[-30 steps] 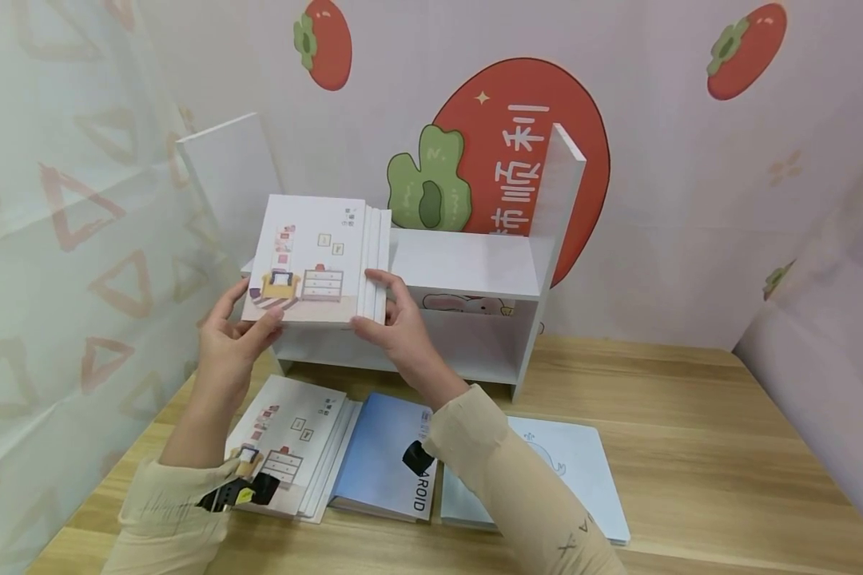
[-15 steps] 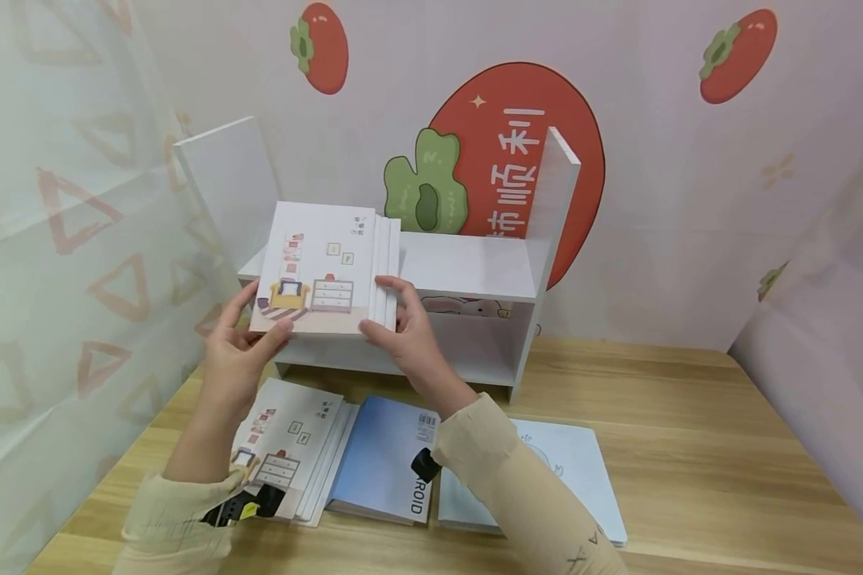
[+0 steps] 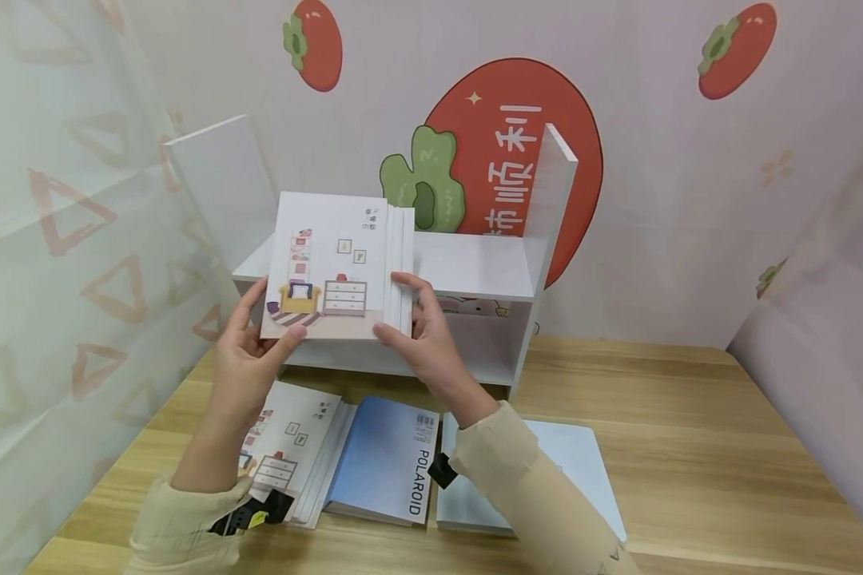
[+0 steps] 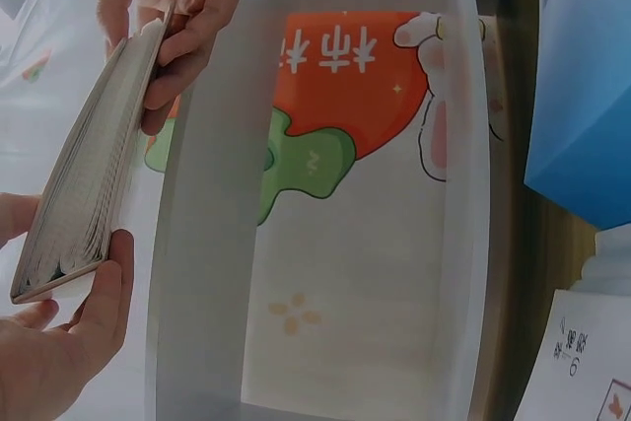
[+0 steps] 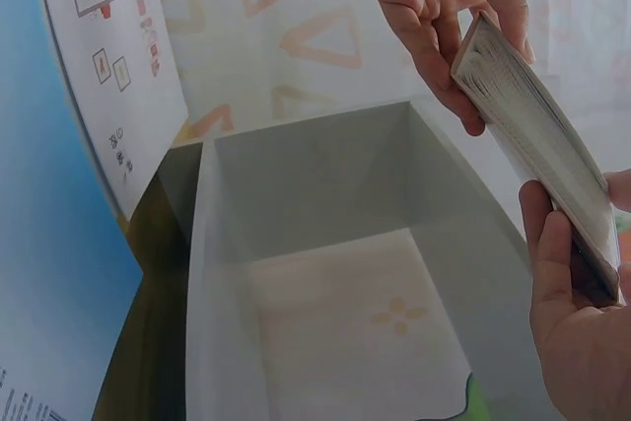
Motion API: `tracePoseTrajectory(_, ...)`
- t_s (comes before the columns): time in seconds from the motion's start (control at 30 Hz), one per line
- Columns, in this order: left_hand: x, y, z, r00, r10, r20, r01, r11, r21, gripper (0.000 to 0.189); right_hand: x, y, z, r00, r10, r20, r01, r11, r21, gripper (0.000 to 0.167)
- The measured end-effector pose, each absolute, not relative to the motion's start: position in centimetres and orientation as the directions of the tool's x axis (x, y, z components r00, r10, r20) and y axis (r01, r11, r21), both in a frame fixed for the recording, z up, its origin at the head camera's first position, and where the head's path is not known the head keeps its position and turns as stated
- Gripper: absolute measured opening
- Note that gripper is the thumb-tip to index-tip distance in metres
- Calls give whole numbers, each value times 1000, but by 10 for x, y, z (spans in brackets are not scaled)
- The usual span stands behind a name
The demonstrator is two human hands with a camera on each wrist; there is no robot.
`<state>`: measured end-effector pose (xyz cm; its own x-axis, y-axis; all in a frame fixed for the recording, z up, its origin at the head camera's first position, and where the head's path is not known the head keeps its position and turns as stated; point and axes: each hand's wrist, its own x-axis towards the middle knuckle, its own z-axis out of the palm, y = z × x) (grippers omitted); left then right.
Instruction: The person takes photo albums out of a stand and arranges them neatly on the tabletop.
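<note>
Both hands hold up a white-covered book (image 3: 338,231) in front of a white desktop shelf (image 3: 475,267); its cover shows a yellow armchair and a chest of drawers. My left hand (image 3: 248,363) grips the lower left corner, thumb on the front. At the lower right edge, my right hand (image 3: 431,343) pinches the book between thumb and fingers. The wrist views show the book edge-on, with a thick block of pages (image 4: 94,160) between its covers. Most of its back is hidden in the head view. A matching white book (image 3: 302,423) lies on the table below, partly behind the left forearm.
On the wooden table (image 3: 690,447), a blue POLAROID album (image 3: 384,455) lies beside the matching book. Right of it is a light-blue book (image 3: 575,459), partly covered by the right sleeve. The shelf has tall side panels and an upper and a lower level.
Both hands have shifted the held book slightly to the right, and it appears a little larger in the head view. The books on the table have not moved.
</note>
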<state>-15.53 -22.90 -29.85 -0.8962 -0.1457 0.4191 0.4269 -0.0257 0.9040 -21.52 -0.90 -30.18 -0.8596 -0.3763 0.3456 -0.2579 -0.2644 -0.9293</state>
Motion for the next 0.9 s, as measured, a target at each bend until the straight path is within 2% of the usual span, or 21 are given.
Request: tracePoseTrajectory(0.9,-143,-206,-304,-909,27,416,417,8,909,87,-186,35,-304,-829,-372,417,-371,-190,-909,82)
